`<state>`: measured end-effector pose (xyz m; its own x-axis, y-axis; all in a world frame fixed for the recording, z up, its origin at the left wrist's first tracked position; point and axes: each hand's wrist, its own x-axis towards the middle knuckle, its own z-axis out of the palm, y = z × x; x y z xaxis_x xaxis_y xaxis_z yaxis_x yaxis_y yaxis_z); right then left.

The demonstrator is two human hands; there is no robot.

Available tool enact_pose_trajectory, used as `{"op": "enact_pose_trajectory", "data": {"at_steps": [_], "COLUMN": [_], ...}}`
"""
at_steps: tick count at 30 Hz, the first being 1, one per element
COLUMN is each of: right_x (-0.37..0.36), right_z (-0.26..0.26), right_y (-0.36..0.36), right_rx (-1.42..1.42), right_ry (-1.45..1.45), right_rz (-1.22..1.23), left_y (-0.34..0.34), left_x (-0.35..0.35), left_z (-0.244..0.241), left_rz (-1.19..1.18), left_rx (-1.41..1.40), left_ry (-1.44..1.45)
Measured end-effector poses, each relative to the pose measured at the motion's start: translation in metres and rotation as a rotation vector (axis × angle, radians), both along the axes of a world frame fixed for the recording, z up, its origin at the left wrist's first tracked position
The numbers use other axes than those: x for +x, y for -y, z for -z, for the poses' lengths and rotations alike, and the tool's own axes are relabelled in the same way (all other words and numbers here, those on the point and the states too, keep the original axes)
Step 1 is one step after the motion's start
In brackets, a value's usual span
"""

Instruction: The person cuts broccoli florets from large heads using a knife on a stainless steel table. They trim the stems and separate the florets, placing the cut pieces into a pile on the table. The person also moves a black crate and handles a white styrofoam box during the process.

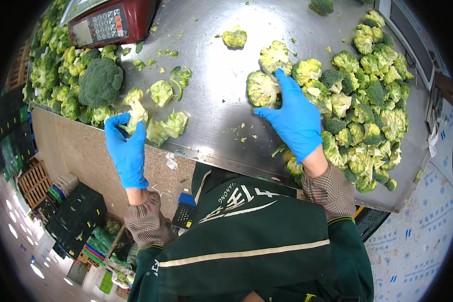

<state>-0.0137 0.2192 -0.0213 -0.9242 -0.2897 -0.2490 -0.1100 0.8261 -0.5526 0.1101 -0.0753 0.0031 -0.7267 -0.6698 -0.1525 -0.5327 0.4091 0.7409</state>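
Note:
My left hand [127, 149], in a blue glove, pinches a pale broccoli stalk [137, 113] with a small yellowish floret on its end. Trimmed stalk pieces [167, 127] lie just right of it, and another cut stalk [161, 93] sits a little farther back. My right hand [296, 117], gloved in blue too, has its thumb and forefinger around a cut broccoli floret [263, 89] on the steel table; its other fingers are hidden. A second floret [275, 56] touches the forefinger's tip. Right of that hand spreads a heap of cut florets [373, 102].
A red digital scale [109, 24] stands at the back left. Beside it a whole broccoli head [100, 82] rests on piled broccoli [45, 71]. A lone floret [234, 38] and scraps lie on the steel tabletop [207, 75]. Black crates [75, 219] stand on the floor at left.

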Motion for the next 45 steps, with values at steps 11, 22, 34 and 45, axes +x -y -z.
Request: {"op": "enact_pose_trajectory", "data": {"at_steps": [11,22,34,45], "right_x": [0.018,0.002,-0.003,-0.003], "right_z": [-0.032,-0.081,-0.098,-0.09], "right_y": [0.017,0.043,0.049,0.057], "right_rx": [-0.638,-1.023,-1.044,-0.968], "right_ry": [0.115,0.525,0.664,0.731], "right_rz": [0.144,0.147,0.019,0.079], "left_y": [-0.095,-0.082,-0.076,-0.074], "left_x": [-0.043,-0.036,-0.025,-0.028], "left_z": [-0.039,-0.054,-0.075,-0.083], "left_rz": [0.21,0.101,0.055,-0.002], "left_rx": [0.847,1.235,1.089,0.941], "left_ry": [-0.13,-0.395,-0.453,-0.337]}}
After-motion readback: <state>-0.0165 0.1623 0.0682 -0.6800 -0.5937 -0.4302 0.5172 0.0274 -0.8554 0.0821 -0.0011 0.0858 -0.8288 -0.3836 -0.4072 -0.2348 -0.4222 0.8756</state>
